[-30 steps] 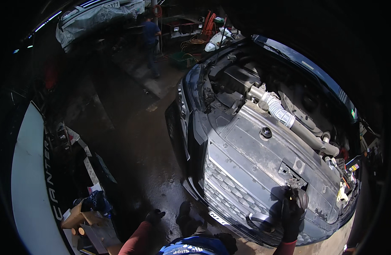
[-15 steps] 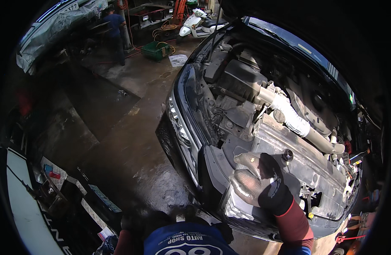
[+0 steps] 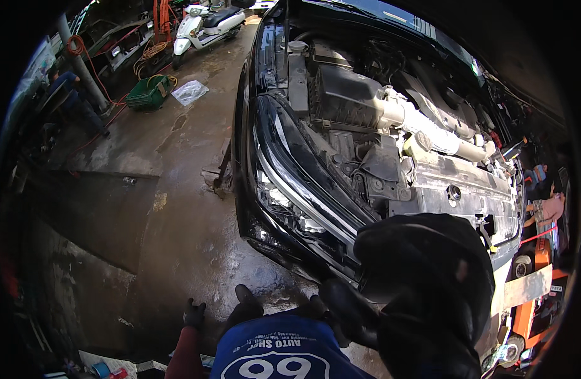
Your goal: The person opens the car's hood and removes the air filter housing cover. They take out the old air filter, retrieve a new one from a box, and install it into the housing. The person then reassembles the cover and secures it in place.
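My right hand, in a black glove, is raised very close to the camera, over the front corner of a dark car. It looks large and dark, with the thumb at its left; how its fingers are bent, or whether they hold anything, is hidden. My left hand, also gloved, hangs low beside my blue shirt, fingers a little apart and nothing visible in them. Beyond my right hand lies the uncovered engine bay, where a round black fitting sits on a grey panel below a pale air duct.
A green crate and a clear plastic bag lie on the wet floor, with a white scooter behind. Another person bends at the far left. Orange equipment stands at the right.
My right hand has risen from the front of the engine bay toward the camera. The view has shifted; crate and scooter appear farther left. My left hand now shows beside my body.
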A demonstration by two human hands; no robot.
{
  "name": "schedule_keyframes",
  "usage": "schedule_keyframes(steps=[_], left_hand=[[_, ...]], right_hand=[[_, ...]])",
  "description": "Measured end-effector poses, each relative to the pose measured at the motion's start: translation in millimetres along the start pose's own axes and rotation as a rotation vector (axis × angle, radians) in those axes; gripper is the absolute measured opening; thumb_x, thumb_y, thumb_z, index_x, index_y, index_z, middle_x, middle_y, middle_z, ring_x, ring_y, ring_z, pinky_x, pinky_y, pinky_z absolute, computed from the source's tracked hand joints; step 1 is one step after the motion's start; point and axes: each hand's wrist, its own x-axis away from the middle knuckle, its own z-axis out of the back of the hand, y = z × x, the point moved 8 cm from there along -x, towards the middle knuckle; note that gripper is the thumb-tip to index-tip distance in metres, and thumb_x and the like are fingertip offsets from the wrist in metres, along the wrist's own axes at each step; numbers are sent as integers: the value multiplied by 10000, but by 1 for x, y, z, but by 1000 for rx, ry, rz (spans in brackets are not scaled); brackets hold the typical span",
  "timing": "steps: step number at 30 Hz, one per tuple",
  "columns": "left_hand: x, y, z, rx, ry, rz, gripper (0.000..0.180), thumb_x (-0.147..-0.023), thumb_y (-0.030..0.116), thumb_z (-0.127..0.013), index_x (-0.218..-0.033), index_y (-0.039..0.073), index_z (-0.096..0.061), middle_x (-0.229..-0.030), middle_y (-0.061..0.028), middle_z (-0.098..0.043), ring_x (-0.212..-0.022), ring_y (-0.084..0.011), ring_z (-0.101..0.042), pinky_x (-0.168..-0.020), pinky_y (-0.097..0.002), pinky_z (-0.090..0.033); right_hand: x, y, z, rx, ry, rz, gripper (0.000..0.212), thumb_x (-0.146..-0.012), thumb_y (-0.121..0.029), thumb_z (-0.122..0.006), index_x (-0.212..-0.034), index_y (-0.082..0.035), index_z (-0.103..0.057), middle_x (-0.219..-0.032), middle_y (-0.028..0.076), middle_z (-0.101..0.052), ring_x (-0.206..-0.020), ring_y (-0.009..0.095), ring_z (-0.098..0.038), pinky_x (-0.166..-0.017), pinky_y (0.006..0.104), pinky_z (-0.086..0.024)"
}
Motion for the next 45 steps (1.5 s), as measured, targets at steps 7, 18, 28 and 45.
schedule_keyframes(steps=[7, 18, 28, 45], left_hand=[[-145, 72, 103, 95, 8, -147, 757, -932, 383, -739, -1498, -19, -436, -977, -168, -726, -808, -261, -702, -729, -403, -547], [-179, 168, 12, 154, -240, -268, 800, -935, 331, -749, -1559, 16, -359, -1056, -168, -675, -833, -221, -648, -727, -388, -537], [-211, 341, 66, 595, -9, -536, 582, -1002, 134, -660, -1529, 22, -441, -1168, -110, -645, -939, -176, -611, -853, -340, -518], [-21, 745, 167, 738, -602, -1519, 505, -872, 48, -769, -1338, -46, -600, -1240, -171, -664, -1153, -252, -648, -997, -372, -514]], right_hand=[[-68, -40, -32, 87, 86, -53, 228, -738, -183, -810, -867, -85, -650, -974, 133, -667, -815, 284, -680, -657, 391, -534], [-69, -4, -51, 184, 102, -180, 252, -741, -254, -758, -921, -112, -657, -916, 105, -625, -758, 247, -658, -599, 375, -526], [29, 121, -98, 280, -296, -797, 295, -839, -297, -794, -1018, -101, -665, -981, 89, -662, -831, 283, -666, -698, 409, -519], [155, 408, -140, 408, -418, -1428, 342, -940, -279, -651, -1254, -145, -646, -1051, 223, -722, -943, 438, -711, -820, 506, -565]])
